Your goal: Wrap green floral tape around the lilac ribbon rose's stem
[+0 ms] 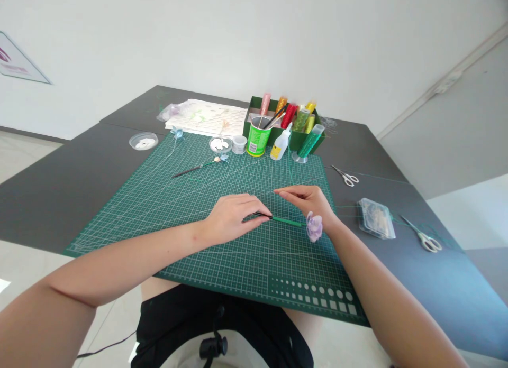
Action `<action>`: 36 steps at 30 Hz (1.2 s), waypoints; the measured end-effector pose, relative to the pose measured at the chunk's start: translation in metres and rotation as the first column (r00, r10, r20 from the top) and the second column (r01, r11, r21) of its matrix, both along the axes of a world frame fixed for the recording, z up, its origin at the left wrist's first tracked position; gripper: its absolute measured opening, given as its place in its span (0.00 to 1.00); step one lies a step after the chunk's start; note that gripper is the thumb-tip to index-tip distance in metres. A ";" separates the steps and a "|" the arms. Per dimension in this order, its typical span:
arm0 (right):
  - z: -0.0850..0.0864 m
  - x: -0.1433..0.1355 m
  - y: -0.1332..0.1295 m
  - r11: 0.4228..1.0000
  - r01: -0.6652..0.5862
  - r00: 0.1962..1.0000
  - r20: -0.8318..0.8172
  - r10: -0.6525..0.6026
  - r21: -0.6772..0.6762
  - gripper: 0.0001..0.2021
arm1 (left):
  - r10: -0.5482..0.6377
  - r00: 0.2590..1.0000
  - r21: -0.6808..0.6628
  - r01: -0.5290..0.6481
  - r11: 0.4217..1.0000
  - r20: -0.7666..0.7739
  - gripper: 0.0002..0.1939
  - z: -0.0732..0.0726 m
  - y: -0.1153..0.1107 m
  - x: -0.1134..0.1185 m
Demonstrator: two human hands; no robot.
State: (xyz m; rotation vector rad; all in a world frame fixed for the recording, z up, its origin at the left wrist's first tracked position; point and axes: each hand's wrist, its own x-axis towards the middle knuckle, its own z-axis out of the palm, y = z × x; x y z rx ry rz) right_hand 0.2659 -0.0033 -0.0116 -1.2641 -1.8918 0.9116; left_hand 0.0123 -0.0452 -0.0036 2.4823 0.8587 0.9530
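The stem (288,221) of a small purple flower (314,227) was held between the thumb and fingers of the left hand (238,217), which were closed around its dark end; its green length was left exposed. The long axis was laid nearly crosswise, from the left fingertips towards the right wrist, with the blossom end angled slightly nearer the person's body. The left hand was thus the nearer one, in direct contact. The right hand (304,200) was held just beyond the green length, on its far side, and the blossom was placed close beside its wrist. The right thumb and forefinger were held close together in a pinch pointing left; whether a fine thread was gripped between them could not be told. The flower was positioned over the right part of the green cutting mat (242,267), which was spread on the dark worktop (59,188); whether the stem was rested on the mat or lifted slightly could not be told. Beyond the right hand, a green spool (310,141) was stood near the glue bottle (281,145).
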 end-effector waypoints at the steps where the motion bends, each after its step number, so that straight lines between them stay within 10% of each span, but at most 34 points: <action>1: -0.001 0.000 0.000 1.000 -0.002 1.000 -0.003 0.002 -0.006 0.16 | 0.000 1.000 0.002 0.000 1.000 0.002 0.08 0.000 0.000 0.000; 19: -0.002 -0.005 -0.003 0.975 -0.192 0.981 -0.017 0.192 -0.113 0.17 | 0.159 0.968 -0.012 -0.160 0.987 0.192 0.04 0.000 0.002 -0.001; 31: 0.009 -0.007 -0.012 0.888 -0.338 0.922 0.078 0.378 -0.311 0.19 | 0.429 0.859 -0.436 -0.285 0.854 0.279 0.11 -0.009 0.029 -0.009; 36: 0.019 -0.005 -0.015 0.818 -0.428 0.873 0.056 0.484 -0.385 0.21 | 0.429 0.883 -0.409 -0.326 0.852 0.190 0.07 -0.005 0.029 -0.007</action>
